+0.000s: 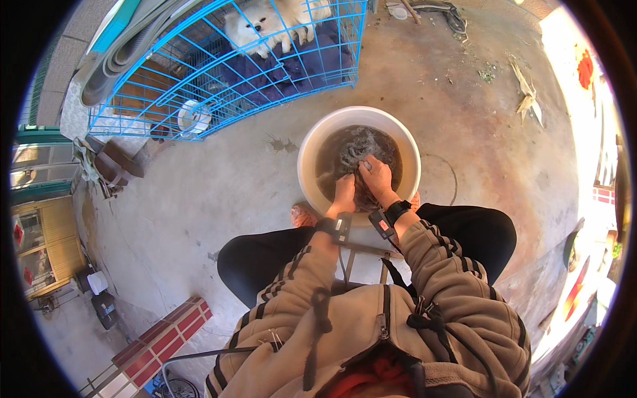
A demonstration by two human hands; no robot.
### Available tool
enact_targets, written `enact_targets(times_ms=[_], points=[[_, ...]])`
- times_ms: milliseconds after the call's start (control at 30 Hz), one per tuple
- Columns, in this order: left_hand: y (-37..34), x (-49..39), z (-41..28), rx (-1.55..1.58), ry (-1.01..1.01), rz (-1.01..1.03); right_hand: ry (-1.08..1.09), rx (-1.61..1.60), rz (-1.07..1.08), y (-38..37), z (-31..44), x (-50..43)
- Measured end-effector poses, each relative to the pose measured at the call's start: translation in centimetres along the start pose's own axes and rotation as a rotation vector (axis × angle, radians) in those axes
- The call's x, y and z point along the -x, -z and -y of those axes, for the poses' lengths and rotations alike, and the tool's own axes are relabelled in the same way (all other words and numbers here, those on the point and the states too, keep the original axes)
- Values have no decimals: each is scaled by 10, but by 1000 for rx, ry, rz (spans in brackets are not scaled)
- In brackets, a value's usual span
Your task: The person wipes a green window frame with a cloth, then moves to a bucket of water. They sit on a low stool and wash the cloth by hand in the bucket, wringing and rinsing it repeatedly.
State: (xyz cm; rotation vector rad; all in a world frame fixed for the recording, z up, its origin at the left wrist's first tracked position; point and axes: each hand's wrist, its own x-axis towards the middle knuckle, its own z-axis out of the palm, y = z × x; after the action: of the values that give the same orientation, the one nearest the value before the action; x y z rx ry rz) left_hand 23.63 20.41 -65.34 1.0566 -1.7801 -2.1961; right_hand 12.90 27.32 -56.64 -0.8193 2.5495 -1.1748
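Observation:
A white plastic basin (pixel 409 149) stands on the concrete floor between my feet, with murky brown water (pixel 328 154) in it. Both hands are inside its rim, close together. My right hand (pixel 376 178) is closed on a wet dark cloth (pixel 366 191), its knuckles above the water. Beside it on the left, my left hand (pixel 344 194) has its fingers curled down at the same cloth; the fingertips are hidden, so its grip is unclear. Grey suds or folds show just beyond the hands. A black strap with a small box is on each wrist.
A blue wire cage (pixel 278 99) with a fluffy white dog (pixel 256 27) inside stands beyond the basin to the left. A wooden-framed stool (pixel 368 249) is under me. Dry husks (pixel 528 99) lie on the floor at the right. A red-tiled ledge (pixel 161 338) is at lower left.

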Motion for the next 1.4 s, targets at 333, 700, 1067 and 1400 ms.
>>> enact_targets(times_ms=[333, 700, 1067, 1400], points=[[4, 16, -25, -61, 322, -366, -115, 271, 45, -9, -74, 11], [14, 17, 10, 822, 606, -108, -512, -727, 606, -5, -16, 25], [-7, 26, -49, 237, 242, -59, -279, 65, 264, 19, -37, 5], [12, 11, 2, -494, 296, -380, -230, 127, 67, -49, -61, -38]])
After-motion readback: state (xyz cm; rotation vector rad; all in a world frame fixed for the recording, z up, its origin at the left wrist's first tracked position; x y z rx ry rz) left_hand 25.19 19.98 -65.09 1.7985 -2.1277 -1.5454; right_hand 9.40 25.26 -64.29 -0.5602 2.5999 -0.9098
